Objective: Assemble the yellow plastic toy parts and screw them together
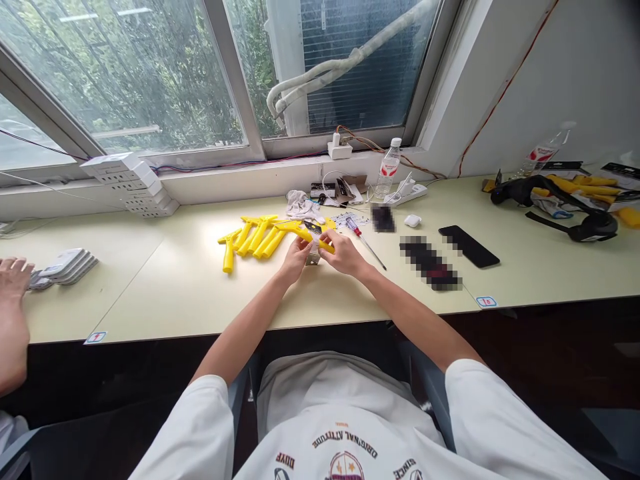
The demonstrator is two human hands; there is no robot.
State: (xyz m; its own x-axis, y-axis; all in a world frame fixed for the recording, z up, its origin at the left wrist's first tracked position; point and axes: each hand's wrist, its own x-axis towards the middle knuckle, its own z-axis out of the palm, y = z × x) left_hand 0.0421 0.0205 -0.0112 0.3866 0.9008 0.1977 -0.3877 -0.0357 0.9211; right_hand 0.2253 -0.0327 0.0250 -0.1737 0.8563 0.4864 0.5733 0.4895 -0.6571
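Above the front part of the table, a yellow plastic handle is held between both hands. My left hand is closed around its near left side, next to a small metal plate. From the right, the fingers of my right hand are closed on the handle's other end. A black printed label shows at the top between the hands. The fingertips partly hide how these pieces join. Several similar yellow handles with wider heads lie just left of my hands. A red-handled screwdriver lies to the right.
A crumpled white glove and a water bottle are behind my hands. A black phone and white earbud case are at right. Stacked white boxes stand back left. Another person's hand is at far left.
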